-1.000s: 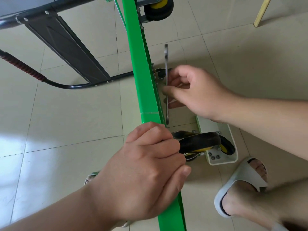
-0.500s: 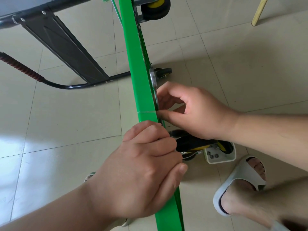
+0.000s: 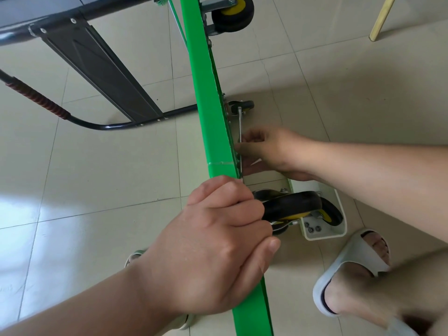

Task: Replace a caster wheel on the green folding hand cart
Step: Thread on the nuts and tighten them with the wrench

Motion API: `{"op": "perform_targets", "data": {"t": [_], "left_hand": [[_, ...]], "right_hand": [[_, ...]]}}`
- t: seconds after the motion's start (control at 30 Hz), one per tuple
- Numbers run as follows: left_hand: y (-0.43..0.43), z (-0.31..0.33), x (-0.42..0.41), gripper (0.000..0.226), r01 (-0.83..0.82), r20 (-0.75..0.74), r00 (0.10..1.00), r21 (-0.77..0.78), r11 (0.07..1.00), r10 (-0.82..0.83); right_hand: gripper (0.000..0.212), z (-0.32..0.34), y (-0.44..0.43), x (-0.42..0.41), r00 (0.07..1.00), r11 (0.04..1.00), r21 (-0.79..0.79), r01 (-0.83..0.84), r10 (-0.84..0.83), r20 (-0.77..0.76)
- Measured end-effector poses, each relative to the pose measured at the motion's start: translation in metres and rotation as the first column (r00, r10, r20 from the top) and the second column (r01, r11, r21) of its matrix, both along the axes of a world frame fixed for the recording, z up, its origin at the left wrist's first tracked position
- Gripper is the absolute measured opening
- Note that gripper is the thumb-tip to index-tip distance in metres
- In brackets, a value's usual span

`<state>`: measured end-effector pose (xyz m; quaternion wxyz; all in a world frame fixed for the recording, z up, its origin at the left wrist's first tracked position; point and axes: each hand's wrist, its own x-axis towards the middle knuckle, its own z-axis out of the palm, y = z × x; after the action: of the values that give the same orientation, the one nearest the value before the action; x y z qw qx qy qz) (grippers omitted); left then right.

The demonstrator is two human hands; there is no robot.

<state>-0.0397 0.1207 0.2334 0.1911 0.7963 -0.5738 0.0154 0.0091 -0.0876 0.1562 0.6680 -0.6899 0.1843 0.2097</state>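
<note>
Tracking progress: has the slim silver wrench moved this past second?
Yes: wrench slid toward the person; its tip now at the small black caster, not beyond.

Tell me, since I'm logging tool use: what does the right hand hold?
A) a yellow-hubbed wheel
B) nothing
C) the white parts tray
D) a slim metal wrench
D: the right hand pinches the wrench, which lies along the edge of the green cart, while the left hand grips that edge by the caster wheel.
</note>
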Motion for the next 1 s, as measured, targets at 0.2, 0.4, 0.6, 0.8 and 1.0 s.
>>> {"op": "perform_targets", "data": {"t": [0.2, 0.4, 0.6, 0.8, 1.0], "left_hand": [[0.001, 0.0, -0.001, 0.046, -0.003, 0.004, 1.0, 0.004, 1.0, 0.003], [0.0, -0.001, -0.001, 0.047, 0.004, 0.001, 1.0, -0.001, 1.0, -0.004], [-0.001, -0.001, 0.0, 0.044, -0.007, 0.009, 1.0, 0.0, 1.0, 0.007], [-0.002, -0.001, 0.0, 0.044, -0.003, 0.004, 1.0, -0.002, 1.0, 0.003], [-0.002, -0.001, 0.0, 0.046, 0.002, 0.002, 1.0, 0.001, 1.0, -0.002]], "right_hand": [[0.011, 0.004, 0.0, -0.001, 0.979, 0.989, 0.101, 0.106, -0.086, -0.185], [0.009, 0.016, -0.001, -0.004, 0.986, 0.988, -0.018, 0.154, -0.153, 0.072], [0.011, 0.04, -0.005, -0.021, 0.833, 0.965, -0.261, -0.035, 0.173, 0.526], [0.015, 0.035, -0.002, -0.034, 0.772, 0.95, -0.304, -0.07, 0.244, 0.587], [0.016, 0.019, 0.0, -0.035, 0.818, 0.956, -0.29, -0.038, 0.196, 0.54]]}}
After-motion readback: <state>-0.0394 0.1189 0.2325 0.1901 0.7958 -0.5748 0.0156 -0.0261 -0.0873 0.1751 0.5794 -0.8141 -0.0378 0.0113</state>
